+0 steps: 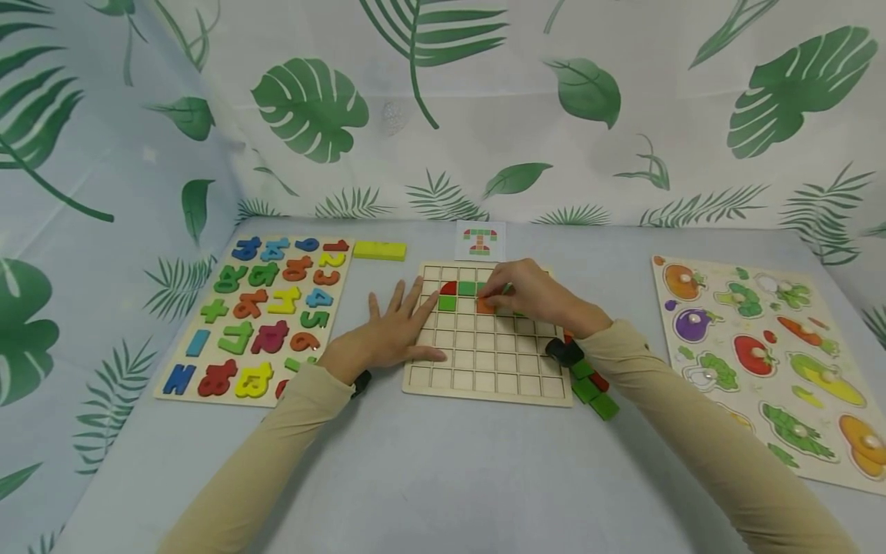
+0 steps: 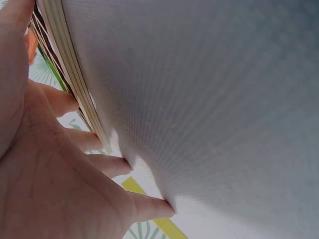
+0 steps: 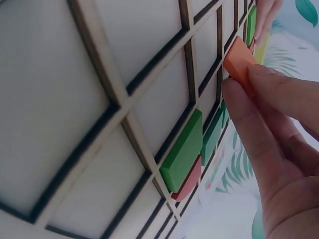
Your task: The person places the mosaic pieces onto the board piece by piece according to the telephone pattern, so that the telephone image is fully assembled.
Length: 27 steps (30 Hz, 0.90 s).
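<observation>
A wooden grid board lies in the middle of the table. My left hand rests along its left edge with the fingers spread; the left wrist view shows fingertips at the board's side. Over the upper grid, my right hand pinches an orange tile between thumb and finger, its edge in or at a cell. A red rounded tile, a green tile below it and another green tile sit in upper cells. Toward the right side, a green tile adjoins a red one, partly behind my right hand in the head view.
Behind the board lies a pattern card. Loose green tiles and red ones lie by its right edge. A number puzzle and yellow block are at left, a vegetable puzzle at right.
</observation>
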Each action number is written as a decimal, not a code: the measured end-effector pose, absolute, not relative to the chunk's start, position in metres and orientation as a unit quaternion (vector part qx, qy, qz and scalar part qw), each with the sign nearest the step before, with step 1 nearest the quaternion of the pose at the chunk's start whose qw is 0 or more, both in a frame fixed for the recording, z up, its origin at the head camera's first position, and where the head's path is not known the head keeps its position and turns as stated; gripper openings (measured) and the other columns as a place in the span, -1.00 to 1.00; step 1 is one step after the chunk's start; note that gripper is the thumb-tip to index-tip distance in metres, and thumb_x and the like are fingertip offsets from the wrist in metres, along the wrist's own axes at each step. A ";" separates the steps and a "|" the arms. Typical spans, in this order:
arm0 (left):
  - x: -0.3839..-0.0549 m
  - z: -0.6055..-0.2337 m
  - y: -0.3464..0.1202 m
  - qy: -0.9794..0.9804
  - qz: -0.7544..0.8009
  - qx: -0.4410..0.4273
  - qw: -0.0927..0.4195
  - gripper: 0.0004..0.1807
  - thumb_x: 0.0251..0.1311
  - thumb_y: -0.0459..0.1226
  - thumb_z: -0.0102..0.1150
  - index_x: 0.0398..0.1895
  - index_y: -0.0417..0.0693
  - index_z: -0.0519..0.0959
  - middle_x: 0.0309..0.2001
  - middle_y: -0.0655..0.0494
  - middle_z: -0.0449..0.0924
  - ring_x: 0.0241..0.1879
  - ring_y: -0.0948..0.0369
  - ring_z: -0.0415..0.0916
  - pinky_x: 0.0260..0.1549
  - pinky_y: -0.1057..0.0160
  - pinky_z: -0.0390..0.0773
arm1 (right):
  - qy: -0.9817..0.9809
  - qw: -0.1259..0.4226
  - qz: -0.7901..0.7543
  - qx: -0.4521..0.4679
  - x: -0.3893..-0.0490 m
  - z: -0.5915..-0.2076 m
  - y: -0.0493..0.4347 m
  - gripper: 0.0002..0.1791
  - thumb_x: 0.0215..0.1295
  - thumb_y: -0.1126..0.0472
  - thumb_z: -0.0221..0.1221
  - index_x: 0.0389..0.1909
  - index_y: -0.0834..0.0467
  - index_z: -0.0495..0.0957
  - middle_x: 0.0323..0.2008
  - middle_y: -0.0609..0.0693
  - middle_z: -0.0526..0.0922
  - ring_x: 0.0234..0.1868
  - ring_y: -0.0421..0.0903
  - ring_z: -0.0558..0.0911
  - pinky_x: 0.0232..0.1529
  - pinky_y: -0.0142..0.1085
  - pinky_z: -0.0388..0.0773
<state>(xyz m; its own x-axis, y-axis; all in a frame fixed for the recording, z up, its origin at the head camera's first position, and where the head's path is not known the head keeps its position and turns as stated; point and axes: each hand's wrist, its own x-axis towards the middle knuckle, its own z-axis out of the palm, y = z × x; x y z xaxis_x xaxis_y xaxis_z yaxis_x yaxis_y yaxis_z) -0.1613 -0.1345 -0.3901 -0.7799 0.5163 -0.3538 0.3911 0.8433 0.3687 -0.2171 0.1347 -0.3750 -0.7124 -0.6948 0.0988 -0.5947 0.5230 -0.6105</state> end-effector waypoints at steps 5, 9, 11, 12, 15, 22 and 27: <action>-0.162 -0.391 -0.135 0.933 0.137 0.244 0.227 0.15 0.44 0.25 0.13 0.73 -0.03 -0.32 0.66 -0.20 -0.66 0.61 -0.26 -0.66 0.34 -0.56 -0.53 | 0.869 0.064 -0.287 -0.398 -0.215 -0.372 0.130 -0.83 0.24 0.51 0.39 -0.15 0.39 0.79 -0.25 0.15 0.75 -0.20 0.07 0.73 -0.18 -0.13 0.69; -0.162 -0.392 -0.135 0.933 0.136 0.243 0.227 0.15 0.43 0.26 0.12 0.73 -0.03 -0.31 0.66 -0.19 -0.66 0.61 -0.26 -0.66 0.34 -0.56 -0.54 | 0.872 0.051 -0.261 -0.411 -0.214 -0.372 0.128 -0.84 0.23 0.52 0.39 -0.17 0.42 0.78 -0.28 0.18 0.73 -0.23 0.09 0.72 -0.23 -0.15 0.69; -0.162 -0.392 -0.135 0.933 0.137 0.244 0.226 0.15 0.43 0.25 0.14 0.73 -0.04 -0.31 0.66 -0.20 -0.66 0.61 -0.26 -0.66 0.34 -0.56 -0.54 | 0.874 0.048 -0.256 -0.411 -0.213 -0.371 0.127 -0.85 0.22 0.53 0.39 -0.18 0.42 0.78 -0.29 0.18 0.73 -0.23 0.09 0.72 -0.23 -0.15 0.69; -0.162 -0.392 -0.135 0.933 0.137 0.243 0.227 0.15 0.43 0.26 0.13 0.73 -0.03 -0.31 0.66 -0.19 -0.67 0.61 -0.26 -0.67 0.34 -0.55 -0.54 | 0.874 0.047 -0.255 -0.410 -0.213 -0.371 0.127 -0.85 0.22 0.53 0.39 -0.18 0.42 0.78 -0.29 0.18 0.73 -0.23 0.09 0.72 -0.23 -0.15 0.69; -0.162 -0.392 -0.135 0.933 0.138 0.242 0.227 0.15 0.43 0.25 0.14 0.73 -0.03 -0.31 0.66 -0.19 -0.67 0.61 -0.26 -0.67 0.34 -0.55 -0.55 | 0.875 0.044 -0.252 -0.411 -0.212 -0.371 0.126 -0.85 0.22 0.53 0.39 -0.18 0.42 0.78 -0.29 0.18 0.74 -0.23 0.09 0.72 -0.22 -0.14 0.69; -0.161 -0.391 -0.134 0.933 0.139 0.243 0.226 0.14 0.44 0.24 0.14 0.73 -0.04 -0.30 0.66 -0.20 -0.65 0.61 -0.26 -0.66 0.34 -0.56 -0.54 | 0.877 0.048 -0.252 -0.407 -0.212 -0.371 0.125 -0.85 0.23 0.53 0.39 -0.18 0.42 0.78 -0.29 0.18 0.75 -0.22 0.08 0.73 -0.23 -0.17 0.69; -0.162 -0.393 -0.134 0.933 0.139 0.242 0.226 0.13 0.44 0.24 0.13 0.73 -0.05 -0.30 0.66 -0.20 -0.65 0.61 -0.26 -0.66 0.34 -0.56 -0.53 | 0.879 0.046 -0.247 -0.406 -0.212 -0.371 0.125 -0.86 0.22 0.53 0.40 -0.19 0.42 0.79 -0.29 0.18 0.75 -0.23 0.07 0.73 -0.24 -0.17 0.69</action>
